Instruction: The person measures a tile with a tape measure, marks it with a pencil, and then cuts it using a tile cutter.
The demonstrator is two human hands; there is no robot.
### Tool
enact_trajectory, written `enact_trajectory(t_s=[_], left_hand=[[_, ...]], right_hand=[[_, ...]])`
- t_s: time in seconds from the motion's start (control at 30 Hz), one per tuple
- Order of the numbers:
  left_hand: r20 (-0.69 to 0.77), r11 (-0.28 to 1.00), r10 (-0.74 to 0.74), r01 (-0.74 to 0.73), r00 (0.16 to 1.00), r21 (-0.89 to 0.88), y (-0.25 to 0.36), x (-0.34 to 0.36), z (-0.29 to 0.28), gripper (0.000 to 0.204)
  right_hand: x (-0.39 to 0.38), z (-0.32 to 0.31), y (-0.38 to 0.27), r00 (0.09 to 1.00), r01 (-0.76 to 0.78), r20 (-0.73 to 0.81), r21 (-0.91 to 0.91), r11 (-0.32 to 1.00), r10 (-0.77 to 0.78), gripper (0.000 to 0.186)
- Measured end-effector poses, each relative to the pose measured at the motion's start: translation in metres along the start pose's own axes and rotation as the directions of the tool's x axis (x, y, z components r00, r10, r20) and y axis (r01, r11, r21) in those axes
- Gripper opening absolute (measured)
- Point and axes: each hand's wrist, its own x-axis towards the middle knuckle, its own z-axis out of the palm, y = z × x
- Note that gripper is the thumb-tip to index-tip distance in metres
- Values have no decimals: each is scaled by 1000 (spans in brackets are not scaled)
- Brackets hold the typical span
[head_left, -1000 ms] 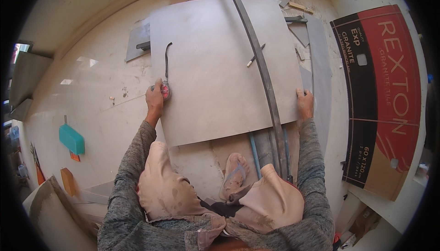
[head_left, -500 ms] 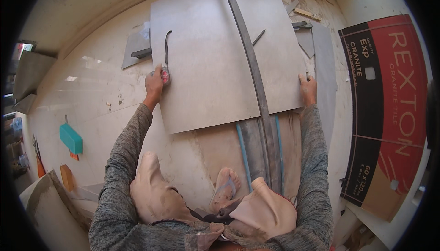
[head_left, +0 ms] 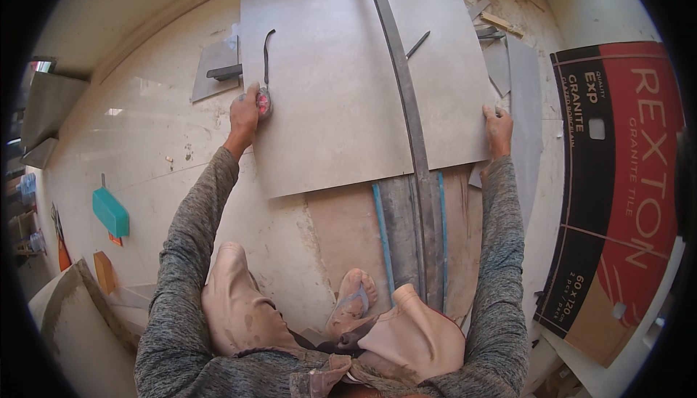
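A large light grey square tile [head_left: 327, 78] lies across a long dark rail assembly with blue edges [head_left: 406, 245]. A long dark metal bar [head_left: 396, 49] runs over the tile, and a dark pencil-like stick [head_left: 419, 43] lies beside the bar. My left hand [head_left: 243, 115] holds a round tape measure with red on it [head_left: 264, 106] at the tile's left edge. A narrow black strip [head_left: 267, 57] lies just beyond it. My right hand [head_left: 498, 129] grips the tile's right edge, fingertips curled over it.
A red and black cardboard box [head_left: 617, 165] lies at right. Tile offcuts [head_left: 519, 93] and a wood stick [head_left: 501, 23] are beyond my right hand. Left are a grey piece with a black bar [head_left: 214, 53], a teal-handled tool [head_left: 109, 213] and a wooden block [head_left: 104, 271].
The tile has moved away from me along with both hands, uncovering more of the blue-edged rails nearer my feet. Both hands keep their hold.
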Motion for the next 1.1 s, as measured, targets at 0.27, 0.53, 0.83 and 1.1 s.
enact_trajectory(t_s=[0.27, 0.53, 0.83, 1.1], left_hand=[[-24, 999, -37, 38, 999, 14, -9, 2, -3, 42], [44, 995, -93, 95, 995, -42, 8, -2, 3, 43], [10, 996, -83, 84, 996, -10, -6, 10, 8, 58], [56, 993, -107, 109, 993, -39, -9, 14, 6, 61]], right_hand=[[-7, 8, -7, 997, -24, 79, 46, 999, 21, 55], [7, 10, 5, 997, -60, 49, 46, 997, 58, 48], [-5, 1, -7, 993, -104, 68, 84, 991, 98, 49], [-4, -2, -15, 982, -169, 112, 144, 975, 153, 48]])
